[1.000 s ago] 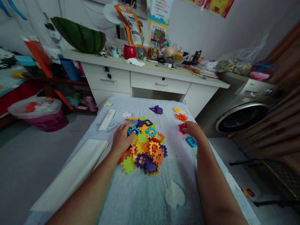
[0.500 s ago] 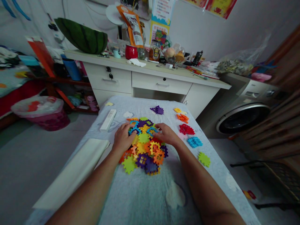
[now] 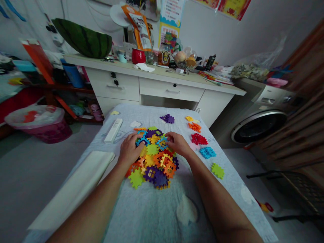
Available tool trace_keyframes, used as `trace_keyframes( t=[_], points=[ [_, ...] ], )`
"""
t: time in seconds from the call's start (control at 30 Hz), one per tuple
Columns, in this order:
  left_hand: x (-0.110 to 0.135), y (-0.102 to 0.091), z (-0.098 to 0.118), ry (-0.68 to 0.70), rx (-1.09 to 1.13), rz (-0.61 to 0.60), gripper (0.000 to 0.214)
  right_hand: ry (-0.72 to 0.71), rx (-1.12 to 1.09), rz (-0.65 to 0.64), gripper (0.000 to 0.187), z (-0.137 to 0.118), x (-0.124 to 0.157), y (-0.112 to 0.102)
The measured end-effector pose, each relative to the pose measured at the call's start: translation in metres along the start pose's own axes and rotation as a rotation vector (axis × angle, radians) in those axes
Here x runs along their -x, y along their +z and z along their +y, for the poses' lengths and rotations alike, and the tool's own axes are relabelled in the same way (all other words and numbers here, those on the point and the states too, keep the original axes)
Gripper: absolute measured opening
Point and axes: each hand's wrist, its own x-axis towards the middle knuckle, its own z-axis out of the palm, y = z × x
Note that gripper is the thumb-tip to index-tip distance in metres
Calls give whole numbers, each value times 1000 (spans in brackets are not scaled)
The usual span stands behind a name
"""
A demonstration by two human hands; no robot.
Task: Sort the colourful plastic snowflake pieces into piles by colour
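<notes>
A heap of colourful interlocking plastic tiles point(image 3: 154, 158) lies in the middle of a pale blue cloth-covered table point(image 3: 152, 209). My left hand point(image 3: 129, 150) rests on the heap's left side, its fingers curled over a blue tile. On the heap's upper right side lies my right hand point(image 3: 178, 143), fingers bent down among the tiles. What either hand grips is hidden. Sorted tiles lie apart to the right: purple point(image 3: 167, 118), yellow point(image 3: 189, 118), orange point(image 3: 194, 127), red point(image 3: 198, 138), blue point(image 3: 207, 152) and green point(image 3: 217, 170).
A white remote-like bar point(image 3: 113, 130) and a folded white cloth point(image 3: 76, 189) lie at the table's left. Behind stands a cluttered white desk point(image 3: 157, 84) with a halved watermelon point(image 3: 82, 38). A washing machine point(image 3: 260, 118) is at the right, a pink bin point(image 3: 37, 123) at the left.
My right hand has come back from the red tiles at the right to the heap's upper right. A green tile now shows at the right. My left hand has stayed on the heap.
</notes>
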Motion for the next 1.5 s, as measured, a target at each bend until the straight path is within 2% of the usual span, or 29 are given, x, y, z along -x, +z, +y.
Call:
trace_keyframes(
  t=[0.27,0.53,0.77,0.9,1.0,1.17,1.5],
  points=[
    [0,1,-2,11,2,-6,28,-6,-150,-14,25,4,1,-17],
    [-1,2,-1,-12,-4,-4,28,0,-159,68,25,13,7,-55],
    [-1,0,1,3,-7,-12,29,201,-116,206,34,48,41,-109],
    [-2,-2,1,3,-5,-10,30,280,17,250,32,69,68,-126],
    [-2,-1,1,-9,-6,-12,31,321,129,224,30,80,85,-127],
    [-2,0,1,6,-1,-7,32,344,197,174,26,88,101,-116],
    [-1,2,-3,4,5,4,30,434,574,209,20,85,106,-105]
  ],
)
